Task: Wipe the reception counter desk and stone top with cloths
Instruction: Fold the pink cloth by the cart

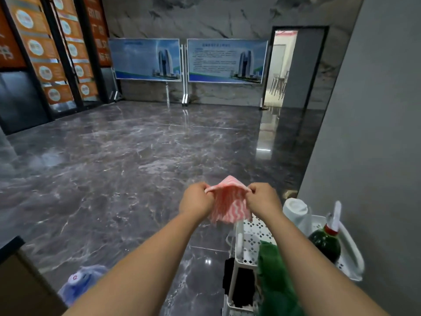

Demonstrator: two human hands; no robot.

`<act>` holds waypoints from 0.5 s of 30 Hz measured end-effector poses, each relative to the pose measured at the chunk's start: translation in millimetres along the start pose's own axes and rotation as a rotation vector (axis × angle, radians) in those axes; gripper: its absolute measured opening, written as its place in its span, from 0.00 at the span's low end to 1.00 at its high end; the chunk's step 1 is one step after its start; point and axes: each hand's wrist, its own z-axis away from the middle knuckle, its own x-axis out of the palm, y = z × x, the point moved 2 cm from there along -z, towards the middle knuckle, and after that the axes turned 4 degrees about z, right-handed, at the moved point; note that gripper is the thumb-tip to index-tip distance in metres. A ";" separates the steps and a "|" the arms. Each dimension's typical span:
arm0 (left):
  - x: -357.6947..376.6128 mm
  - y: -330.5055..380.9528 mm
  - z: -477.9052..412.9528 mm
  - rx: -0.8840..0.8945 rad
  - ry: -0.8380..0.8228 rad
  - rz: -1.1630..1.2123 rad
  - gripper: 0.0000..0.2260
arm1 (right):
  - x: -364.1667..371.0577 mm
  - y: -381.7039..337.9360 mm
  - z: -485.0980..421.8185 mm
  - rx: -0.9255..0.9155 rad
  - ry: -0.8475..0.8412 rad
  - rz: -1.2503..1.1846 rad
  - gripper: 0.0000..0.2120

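Pinching pink-striped cloth (227, 201) by top corners with curled fingers of left hand (197, 198) and right hand (264, 198), lower centre of frame. Cannot make out fingertips behind knuckles, nor green fabric (275, 281) cut off at lower right.

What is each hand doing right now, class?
Left hand: pinching the pink striped cloth's top edge.
Right hand: pinching the cloth's other top corner.

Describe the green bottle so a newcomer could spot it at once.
Find the grey wall on the right; a white cart stands beside it. The bottle sits in the cart's top tray, right of a green cloth. Alone there, it has a red collar.
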 end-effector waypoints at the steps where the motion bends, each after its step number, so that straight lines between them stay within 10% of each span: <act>1: 7.7 5.9 -7.2 0.027 -0.004 -0.031 0.08 | -3.3 6.3 -8.5 0.018 0.030 0.045 0.09; 15: 106.2 -63.0 -28.3 0.006 -0.151 -0.182 0.04 | 73.0 82.7 -17.9 -0.021 0.075 0.326 0.10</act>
